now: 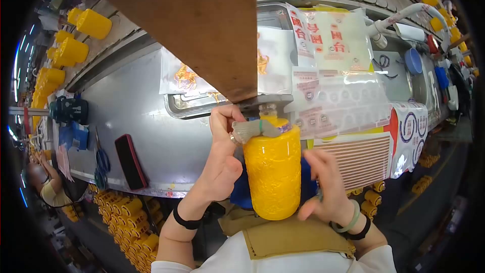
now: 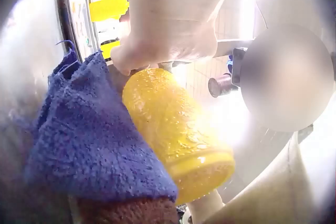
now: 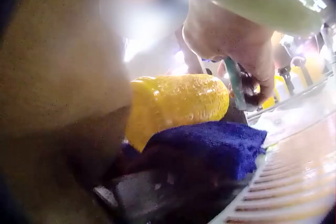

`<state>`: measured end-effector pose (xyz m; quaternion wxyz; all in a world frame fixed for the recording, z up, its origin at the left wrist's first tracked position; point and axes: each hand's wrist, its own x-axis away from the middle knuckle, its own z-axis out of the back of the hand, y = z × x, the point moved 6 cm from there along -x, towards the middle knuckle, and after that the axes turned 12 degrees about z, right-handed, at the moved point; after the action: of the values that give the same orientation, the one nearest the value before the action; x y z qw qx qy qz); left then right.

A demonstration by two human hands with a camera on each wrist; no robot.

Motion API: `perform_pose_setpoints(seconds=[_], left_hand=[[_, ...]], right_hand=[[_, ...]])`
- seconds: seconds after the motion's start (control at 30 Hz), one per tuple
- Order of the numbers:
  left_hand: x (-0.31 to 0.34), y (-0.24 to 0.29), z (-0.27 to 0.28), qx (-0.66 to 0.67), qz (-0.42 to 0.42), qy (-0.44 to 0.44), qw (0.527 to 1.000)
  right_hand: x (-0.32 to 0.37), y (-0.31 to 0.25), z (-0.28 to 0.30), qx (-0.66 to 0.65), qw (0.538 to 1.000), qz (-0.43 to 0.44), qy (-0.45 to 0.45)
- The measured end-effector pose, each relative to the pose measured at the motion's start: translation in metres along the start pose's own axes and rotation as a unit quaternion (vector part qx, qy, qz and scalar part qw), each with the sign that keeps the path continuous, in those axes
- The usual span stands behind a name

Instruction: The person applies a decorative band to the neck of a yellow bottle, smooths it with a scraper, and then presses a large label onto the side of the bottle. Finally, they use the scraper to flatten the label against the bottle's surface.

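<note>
An embossed yellow bottle [image 1: 273, 174] with a clear neck [image 1: 268, 109] lies base toward the body. My left hand [image 1: 218, 159] curls its fingers at the neck end; a grey covering with a thin green band [image 1: 261, 127] lies over the bottle's shoulder there. In the left wrist view that hand [image 2: 173, 29] grips at the narrow end of the bottle [image 2: 173, 134]. To the right of the bottle, my right hand [image 1: 328, 184] has its fingers apart and loosely bent. The right wrist view has a green strip [image 3: 235, 85] by the fingers; what it belongs to is unclear.
A blue cloth [image 2: 94, 134] lies beneath the bottle. A brown board [image 1: 202, 20] juts in from above. Left are a phone [image 1: 130, 162] and scissors [image 1: 102, 162]; right, printed sheets [image 1: 343, 93] and a striped sheet [image 1: 356, 159]. A tray [image 1: 184, 108] sits behind.
</note>
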<state>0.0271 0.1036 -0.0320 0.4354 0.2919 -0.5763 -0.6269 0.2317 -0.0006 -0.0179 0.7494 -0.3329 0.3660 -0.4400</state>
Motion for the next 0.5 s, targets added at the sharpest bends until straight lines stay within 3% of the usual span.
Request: perform_pose_setpoints(seconds=[0.1, 0.17, 0.37, 0.43, 0.5], left_hand=[[-0.004, 0.001, 0.003, -0.028, -0.035, 0.008, 0.999], [-0.005, 0.01, 0.005, -0.05, -0.015, -0.003, 0.999], [-0.006, 0.005, -0.002, -0.036, -0.023, -0.004, 0.999], [-0.007, 0.004, -0.002, -0.018, -0.021, -0.006, 1.0], [-0.008, 0.005, -0.003, -0.022, -0.023, -0.006, 0.999]], right_hand=[[0.01, -0.008, -0.018, 0.074, 0.996, 0.018, -0.046], [0.007, -0.006, -0.022, 0.114, 0.992, 0.006, -0.045], [0.003, -0.046, -0.019, 0.24, 0.959, 0.11, -0.099], [0.001, -0.037, -0.025, 0.222, 0.968, 0.102, -0.064], [-0.001, -0.014, -0.025, 0.165, 0.985, 0.016, 0.039]])
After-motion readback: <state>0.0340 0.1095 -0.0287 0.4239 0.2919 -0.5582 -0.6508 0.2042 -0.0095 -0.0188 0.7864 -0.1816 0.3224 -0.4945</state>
